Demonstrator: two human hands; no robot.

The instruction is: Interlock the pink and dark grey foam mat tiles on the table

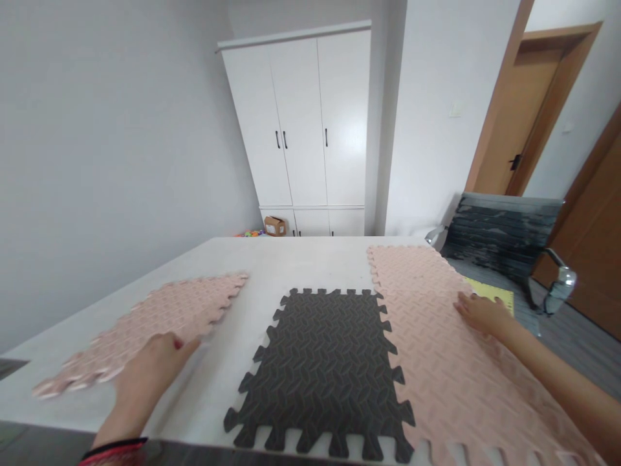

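Note:
A pink foam mat tile [169, 310] with jigsaw edges is at the left, slightly blurred, its near edge raised off the table. My left hand [152, 366] is closed on its near right part, thumb pointing right; the fingertips are partly hidden. At the middle lies a dark grey foam mat tile [325, 362] with a raised leaf-like pattern. Its right edge meets a long pink foam mat [427, 349], which shows a faint seam across it. On that mat's right edge rests my right hand [482, 314], fingers loosely spread and not gripping anything visible.
The white table [291, 259] carries the mats. Beyond its right edge are a yellow patterned piece [492, 294] and a dark chair [502, 226] with metal armrests. A white wardrobe [310, 123] and a cardboard box [275, 226] stand behind. A wall borders the left.

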